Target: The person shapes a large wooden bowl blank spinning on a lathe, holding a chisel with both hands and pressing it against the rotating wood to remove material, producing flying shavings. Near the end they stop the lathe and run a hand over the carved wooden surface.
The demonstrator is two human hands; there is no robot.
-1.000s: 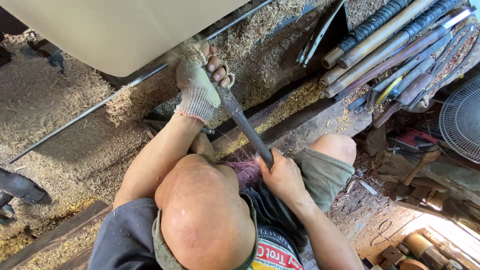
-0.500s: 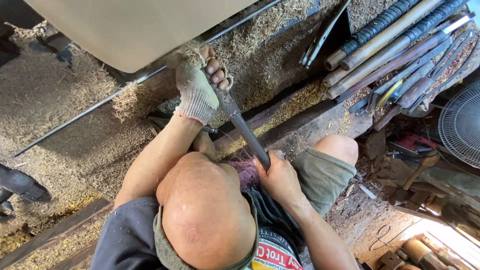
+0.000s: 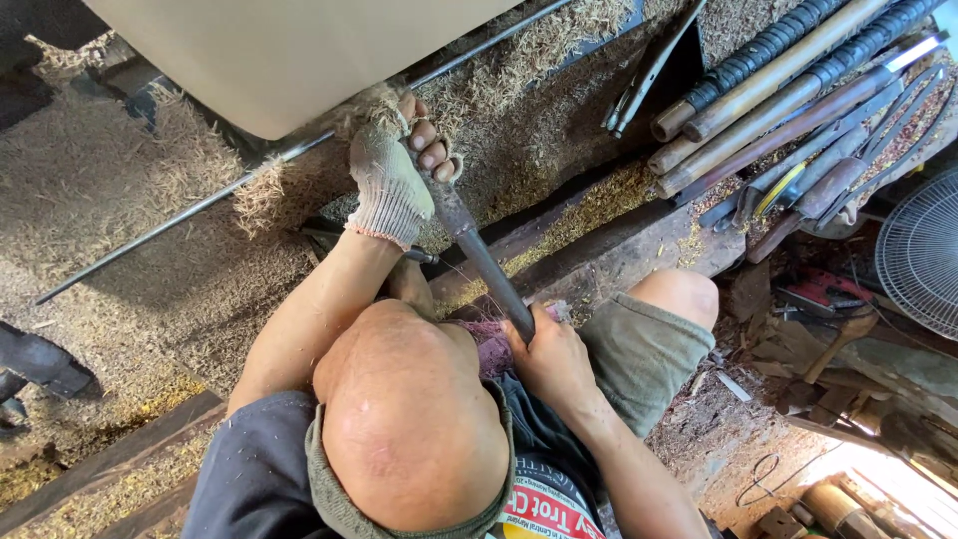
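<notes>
Near end first: right hand [image 3: 551, 361] has a tight grip on the long metal tool [image 3: 477, 255], which slants up to the gloved left hand [image 3: 391, 190] clamped around its far end, beside the pale wood block [image 3: 299, 50]. Sawdust [image 3: 120, 200] everywhere.

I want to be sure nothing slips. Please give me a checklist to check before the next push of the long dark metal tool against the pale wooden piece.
1. Left hand in knitted glove grips the front of the long dark metal tool: ok.
2. Bare right hand holds the tool's rear end: ok.
3. Tool tip touching the pale wooden piece: cannot tell, hidden by the glove.
4. Left fingertips uncovered near the work: not ok.
5. Wood shavings piled around the thin metal rod: not ok.
</notes>
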